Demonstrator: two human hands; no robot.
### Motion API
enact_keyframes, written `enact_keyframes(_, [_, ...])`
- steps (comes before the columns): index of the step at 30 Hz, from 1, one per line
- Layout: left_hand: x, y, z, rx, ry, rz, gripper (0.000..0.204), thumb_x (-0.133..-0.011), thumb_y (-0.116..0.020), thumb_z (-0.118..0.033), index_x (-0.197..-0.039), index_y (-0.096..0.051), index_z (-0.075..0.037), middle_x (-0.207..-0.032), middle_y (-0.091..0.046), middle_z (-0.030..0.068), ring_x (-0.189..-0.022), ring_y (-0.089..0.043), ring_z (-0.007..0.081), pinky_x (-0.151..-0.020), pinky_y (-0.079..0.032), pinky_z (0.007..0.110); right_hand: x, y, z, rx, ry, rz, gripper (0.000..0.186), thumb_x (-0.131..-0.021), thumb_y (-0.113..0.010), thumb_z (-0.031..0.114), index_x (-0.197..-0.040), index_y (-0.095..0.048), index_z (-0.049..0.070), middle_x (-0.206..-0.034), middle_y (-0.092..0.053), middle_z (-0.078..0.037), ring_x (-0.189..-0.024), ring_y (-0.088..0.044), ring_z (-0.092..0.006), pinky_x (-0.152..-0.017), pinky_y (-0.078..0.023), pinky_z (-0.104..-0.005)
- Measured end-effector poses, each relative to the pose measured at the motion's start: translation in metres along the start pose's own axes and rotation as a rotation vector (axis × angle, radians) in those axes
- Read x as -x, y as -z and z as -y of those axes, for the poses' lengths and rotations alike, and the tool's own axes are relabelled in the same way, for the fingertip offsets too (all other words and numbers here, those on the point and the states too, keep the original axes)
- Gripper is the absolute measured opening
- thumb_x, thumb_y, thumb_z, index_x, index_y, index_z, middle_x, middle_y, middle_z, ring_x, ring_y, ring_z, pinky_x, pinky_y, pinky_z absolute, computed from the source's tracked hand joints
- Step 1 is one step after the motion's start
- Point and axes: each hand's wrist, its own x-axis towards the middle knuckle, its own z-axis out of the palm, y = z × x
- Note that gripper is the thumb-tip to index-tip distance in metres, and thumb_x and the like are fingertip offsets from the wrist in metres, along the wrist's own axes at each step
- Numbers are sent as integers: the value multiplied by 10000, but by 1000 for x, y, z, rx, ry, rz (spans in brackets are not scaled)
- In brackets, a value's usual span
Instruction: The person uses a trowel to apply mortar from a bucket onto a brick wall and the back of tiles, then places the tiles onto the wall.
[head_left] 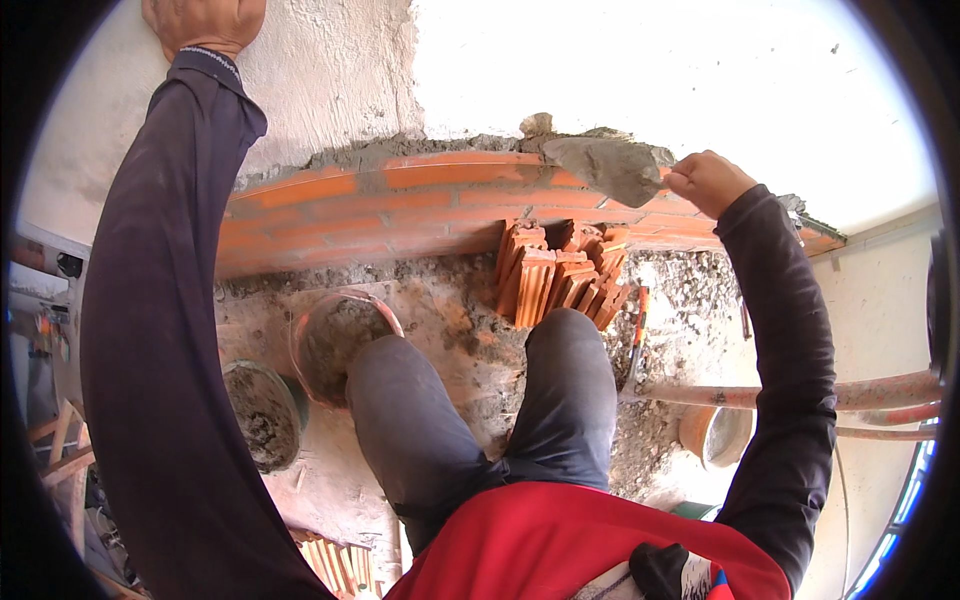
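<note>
My right hand point(708, 182) grips a trowel point(600, 168), its blade coated in wet grey mortar, over the top course of a low brick wall point(450, 205) with rough mortar along it. My left hand point(200, 22) is up at the top left against the pale plastered wall point(340, 70); its fingertips are hidden or cut off. Below the brickwork, a stack of orange hollow bricks point(530, 280) stands on the floor, just beyond my knees.
A pinkish bucket point(392, 318) and a green mortar bucket point(292, 405) sit at left. A hammer-like tool point(638, 330) lies right of the bricks. Reddish poles point(880, 396) cross at right above another bucket point(700, 432). Timber point(70, 465) leans at far left.
</note>
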Motion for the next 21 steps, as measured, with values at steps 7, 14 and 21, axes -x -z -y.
enact_keyframes(7, [-6,7,-9,11,-9,26,558,-896,-522,-203,-1415,-427,-22,-1513,-382,220,-1391,-343,430,-1149,-248,506,22,23,-4,29,-116,84,385,-900,-563,307,-807,-657,-54,-689,-612,-242,-641,-608,-370,-686,-501,-444])
enact_keyframes(14, [-4,8,-7,44,151,243,681,-990,-274,-468,-1374,-407,79,-1551,-233,310,-1448,-179,489,-1136,-200,604,29,20,-1,108,-282,134,390,-894,-541,354,-876,-707,1,-850,-679,-226,-819,-655,-387,-791,-508,-470])
enact_keyframes(21, [0,-12,0,132,82,-41,496,-940,-545,-438,-1356,-533,-169,-1423,-506,83,-1332,-417,342,-1127,-252,492,58,-8,-24,-151,90,149,274,-961,-490,200,-877,-642,-12,-742,-636,-148,-687,-629,-309,-649,-504,-407])
